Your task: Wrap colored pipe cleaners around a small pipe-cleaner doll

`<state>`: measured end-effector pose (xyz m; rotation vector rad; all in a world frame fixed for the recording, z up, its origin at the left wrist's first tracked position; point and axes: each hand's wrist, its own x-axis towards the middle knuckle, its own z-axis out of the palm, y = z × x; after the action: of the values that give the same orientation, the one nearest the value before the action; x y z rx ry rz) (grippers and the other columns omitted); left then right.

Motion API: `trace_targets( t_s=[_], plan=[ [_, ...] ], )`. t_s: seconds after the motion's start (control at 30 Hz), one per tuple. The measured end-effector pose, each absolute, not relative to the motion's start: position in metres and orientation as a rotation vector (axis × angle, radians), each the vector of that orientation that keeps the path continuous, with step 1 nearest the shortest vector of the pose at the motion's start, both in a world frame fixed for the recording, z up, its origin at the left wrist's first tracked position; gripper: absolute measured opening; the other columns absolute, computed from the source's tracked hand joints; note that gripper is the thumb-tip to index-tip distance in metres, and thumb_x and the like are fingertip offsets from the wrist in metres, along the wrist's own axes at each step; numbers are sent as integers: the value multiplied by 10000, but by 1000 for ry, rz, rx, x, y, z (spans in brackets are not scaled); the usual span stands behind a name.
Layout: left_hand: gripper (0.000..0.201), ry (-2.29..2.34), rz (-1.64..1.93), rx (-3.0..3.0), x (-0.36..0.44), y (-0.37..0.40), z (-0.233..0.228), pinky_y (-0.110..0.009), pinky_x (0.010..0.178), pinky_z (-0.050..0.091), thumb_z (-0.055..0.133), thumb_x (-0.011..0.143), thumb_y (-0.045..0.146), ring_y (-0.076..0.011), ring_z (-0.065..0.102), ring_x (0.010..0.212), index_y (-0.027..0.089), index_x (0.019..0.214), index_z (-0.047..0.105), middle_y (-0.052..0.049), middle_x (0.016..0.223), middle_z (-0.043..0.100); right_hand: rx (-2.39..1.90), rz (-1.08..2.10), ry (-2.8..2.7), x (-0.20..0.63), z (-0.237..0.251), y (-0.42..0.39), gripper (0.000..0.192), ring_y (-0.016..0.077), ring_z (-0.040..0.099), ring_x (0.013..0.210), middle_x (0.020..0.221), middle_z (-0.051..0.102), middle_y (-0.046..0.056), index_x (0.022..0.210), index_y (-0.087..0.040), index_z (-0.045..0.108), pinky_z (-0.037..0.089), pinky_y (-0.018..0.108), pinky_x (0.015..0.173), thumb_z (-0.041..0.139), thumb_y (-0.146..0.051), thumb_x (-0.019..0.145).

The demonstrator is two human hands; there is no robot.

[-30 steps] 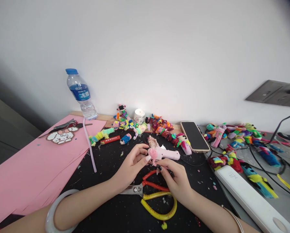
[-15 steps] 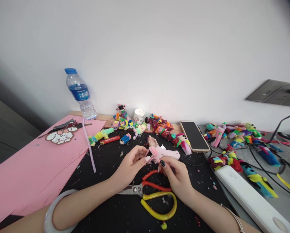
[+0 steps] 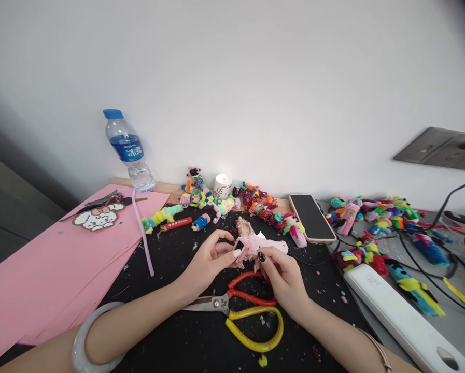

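Note:
Above the scissors, my left hand [image 3: 209, 263] is closed, its thumb and fingers pinching a small pink fuzzy pipe-cleaner piece [image 3: 244, 247]. The fingertips of my right hand [image 3: 284, 277] are closed at the right side of the same piece. Its exact shape is partly hidden by the fingers. Just behind lies a pale pink tool [image 3: 276, 245] with small dark holes, possibly a glue gun; a crusty beige part [image 3: 244, 227] shows at its left. Under my wrists rest large scissors [image 3: 251, 343] with one red and one yellow handle, blades pointing left.
Several colourful pipe-cleaner figures [image 3: 269, 215] line the back, with more at right [image 3: 380, 259]. A phone [image 3: 312, 217], a white candle-like cup [image 3: 223, 186], a water bottle [image 3: 129, 150], a lilac pipe cleaner [image 3: 143, 238], pink sheets [image 3: 61, 274] and a long white device [image 3: 403, 321] surround the black mat.
The pink piece has turned slightly between my fingers, and my left fingers have opened a little. The scissors have shifted slightly, showing more blade. The rest is unmoved.

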<state>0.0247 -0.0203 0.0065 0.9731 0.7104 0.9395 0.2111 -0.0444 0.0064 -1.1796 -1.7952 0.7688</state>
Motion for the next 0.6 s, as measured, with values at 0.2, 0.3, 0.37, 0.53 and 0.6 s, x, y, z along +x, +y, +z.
trace_targets(
  t_s=[0.2,0.3,0.37,0.53,0.6],
  plan=[
    [384,704,896,996,23,-21,8,-337,788,477,620,787,261,-138,615,741,197,1124,448,-31,843,664,-1184,767,-1805,212,7,-43,261,111,474,506,584,529,-16,754,-181,572,371,212,488,421,-301,930],
    [359,705,879,1017,22,-20,6,-327,773,478,626,781,266,-146,610,758,176,1102,493,-42,847,658,-1179,768,-1813,212,8,-44,256,111,474,505,573,519,-21,759,-181,572,370,211,490,423,-299,931],
    [338,703,880,1022,22,-20,6,-326,767,479,629,778,269,-153,609,775,171,1079,509,-44,845,656,-1172,771,-1816,211,8,-44,265,112,474,506,566,512,-22,746,-182,570,368,212,490,419,-297,932],
    [314,685,872,1038,23,-20,6,-318,750,478,642,769,273,-163,610,799,174,1040,520,-57,883,663,-1146,783,-1824,210,9,-44,267,110,470,506,575,514,-20,735,-184,567,367,214,490,415,-281,932],
    [305,675,873,1054,23,-20,6,-317,746,476,643,768,279,-164,610,803,175,1030,528,-58,892,664,-1139,802,-1825,210,9,-44,265,108,468,506,582,516,-19,729,-185,559,366,213,489,414,-274,932]
  ],
)
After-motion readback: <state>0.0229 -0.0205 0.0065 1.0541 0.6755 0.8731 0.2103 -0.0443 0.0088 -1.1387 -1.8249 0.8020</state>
